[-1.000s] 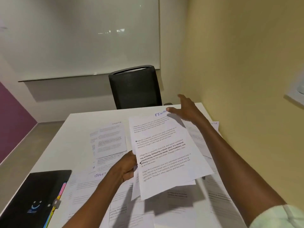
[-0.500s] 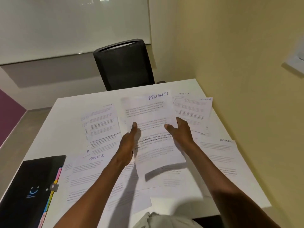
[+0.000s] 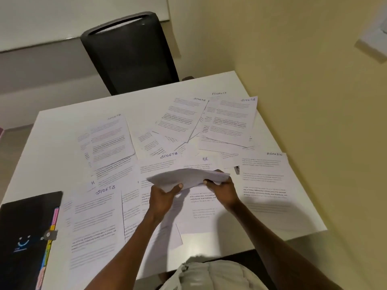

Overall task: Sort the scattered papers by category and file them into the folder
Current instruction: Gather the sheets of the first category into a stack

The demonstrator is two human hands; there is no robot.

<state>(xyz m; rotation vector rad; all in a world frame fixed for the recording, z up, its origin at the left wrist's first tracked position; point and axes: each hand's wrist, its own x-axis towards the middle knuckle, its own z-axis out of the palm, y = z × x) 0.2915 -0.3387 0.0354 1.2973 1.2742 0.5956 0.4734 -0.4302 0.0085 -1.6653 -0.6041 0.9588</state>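
Head view looks down on a white counter [image 3: 62,126] strewn with printed papers. Both hands hold a thin stack [image 3: 188,177] of sheets lifted above the counter's middle, seen nearly edge-on. The left hand [image 3: 164,197] has its grip clamped on the stack's near left edge, thumb on top; the right hand [image 3: 223,190] has its grip clamped on the near right edge.

Loose sheets lie all around and partly under one another. A "SPORTS" sheet [image 3: 96,222] lies near left, another [image 3: 111,139] far left, two more [image 3: 180,118] [image 3: 232,120] far right, with a "FINANCE" sheet [image 3: 218,94] peeking out from under them. An "ADMIN" sheet [image 3: 266,181] lies to the right, just beside the right hand. An "HR" sheet [image 3: 204,161] and one more "SPORTS" sheet [image 3: 163,160] lie under the raised stack, which hides much of them.

A black folder [image 3: 23,237] with coloured tabs sits shut at the near left corner, well apart from the hands. A black chair [image 3: 129,53] stands at the counter's far side. A yellow wall [image 3: 303,70] runs along the right.
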